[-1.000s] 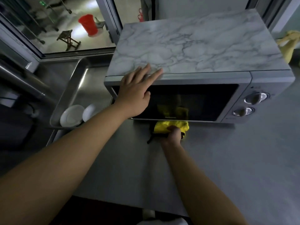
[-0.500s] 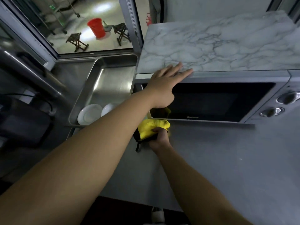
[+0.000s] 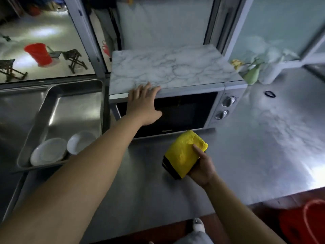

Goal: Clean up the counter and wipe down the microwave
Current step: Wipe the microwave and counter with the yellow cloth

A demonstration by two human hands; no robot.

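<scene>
Bare counter point(image 3: 246, 155) lies right of the microwave point(image 3: 175, 71); sink tray point(image 3: 58, 95) blocks left.

The right hand point(image 3: 202, 166) has drawn the yellow cloth point(image 3: 184, 154) back from the microwave point(image 3: 175, 110).

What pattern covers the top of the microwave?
White marble with grey veining on the microwave top, clearest in the head view.

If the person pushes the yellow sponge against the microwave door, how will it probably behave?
The yellow sponge probably compresses easily: its surface already looks dented where the right hand grips it. It seems light, being held up with the fingers of one hand alone. The left hand steadying the microwave suggests that the microwave may slide when pushed.
</scene>
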